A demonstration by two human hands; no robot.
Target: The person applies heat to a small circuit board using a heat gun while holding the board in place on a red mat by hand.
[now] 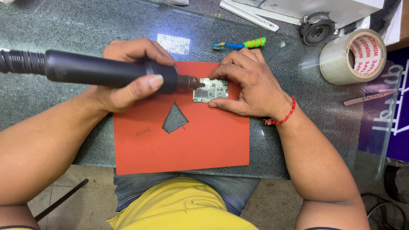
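Denim and a yellow shirt [183, 204] fill the near edge, where the person sits close against the glass worktop [64, 34]. On it lies an orange mat [204, 136] with a triangular hole cut through its middle, its near edge close to the worktop's near rim. The left hand [128, 74] is wrapped tight around a black hot-air handpiece [102, 70], fingers closed on the barrel, thumb along the near side. Its metal nozzle touches or hangs just over the left edge of a small green circuit board [210, 90], which rests on the far part of the mat. The right hand [251, 83] pins that board, thumb at the near right corner and fingertips curled on the far edge.

By the look of it, heating a part on the board is the step in hand; any next move calls for a steady nozzle and a board that does not slide.

Room is open on the near half of the mat. Farther off lie a blue-and-green toothbrush [240, 44], a tape roll [352, 56] at the right and a thin metal strip [371, 97] beside it.
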